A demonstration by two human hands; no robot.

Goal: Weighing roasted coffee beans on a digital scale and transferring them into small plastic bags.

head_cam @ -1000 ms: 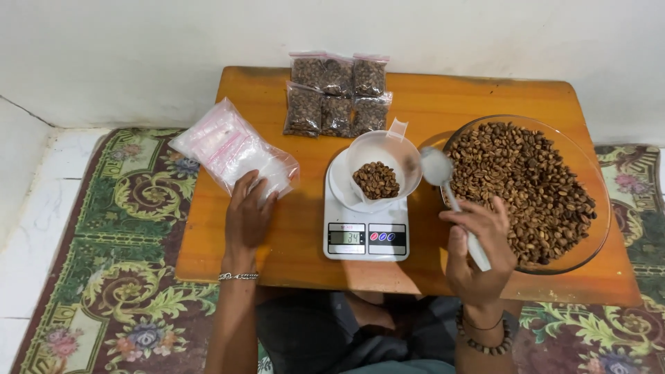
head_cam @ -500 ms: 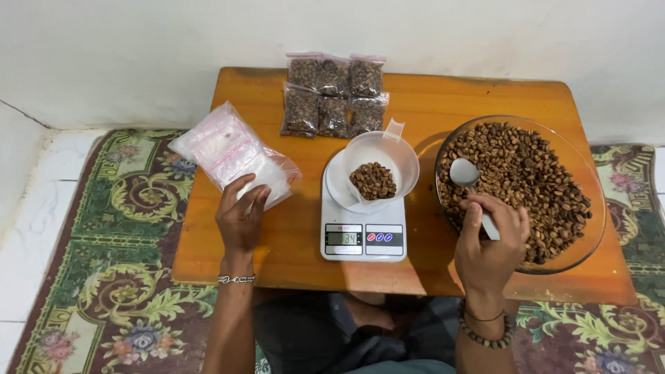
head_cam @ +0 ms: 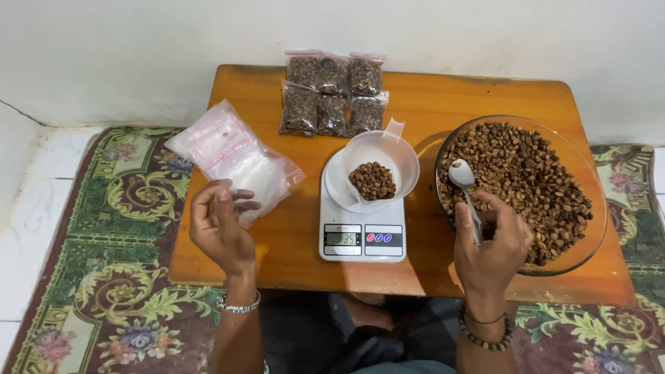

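Right hand (head_cam: 490, 239), lower right: fingers wrapped around a metal spoon (head_cam: 463, 181), its bowl carrying one bean above the glass bowl of beans (head_cam: 547, 180). Left hand (head_cam: 220, 225), lower left: raised, empty, fingers loosely curled beside the stack of clear bags (head_cam: 232, 156). Centre: digital scale (head_cam: 362, 235) bearing a white cup of beans (head_cam: 374, 173). Top centre: filled bean packets (head_cam: 332, 93) on the wooden table (head_cam: 443, 97).

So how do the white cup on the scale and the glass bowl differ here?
The white cup is small and opaque, and sits on the scale; the glass bowl is wide and clear, and rests on the table. The cup holds a small heap of brown beans, while the bowl is nearly full. Only the bowl has the spoon over it, held by the right hand. Both hold the same beans.
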